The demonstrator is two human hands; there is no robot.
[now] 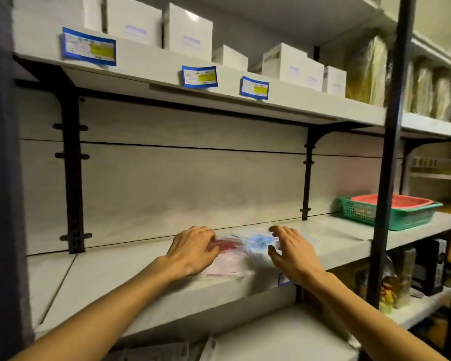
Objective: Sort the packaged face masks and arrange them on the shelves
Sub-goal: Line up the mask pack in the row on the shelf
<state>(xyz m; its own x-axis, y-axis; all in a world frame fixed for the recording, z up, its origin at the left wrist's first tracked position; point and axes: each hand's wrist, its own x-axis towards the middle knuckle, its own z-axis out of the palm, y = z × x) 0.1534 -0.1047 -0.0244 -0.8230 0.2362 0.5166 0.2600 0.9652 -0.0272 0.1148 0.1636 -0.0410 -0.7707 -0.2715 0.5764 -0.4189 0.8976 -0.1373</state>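
Note:
A small pile of clear-wrapped face masks lies on the middle shelf [130,280]. A red mask pack [228,244] is on the left of the pile and a blue mask pack [261,241] on the right; the picture is blurred. My left hand [193,250] rests on the left edge of the pile, fingers over the red pack. My right hand [292,250] lies at the right edge beside the blue pack, fingers fairly straight and spread. Neither hand plainly grips a pack.
White boxes [190,29] and blue-edged labels [89,46] line the upper shelf. A green basket [391,217] with a red basket [396,200] inside stands at the shelf's right, behind a black upright [391,152]. Packaged goods fill the lower right shelf [391,287].

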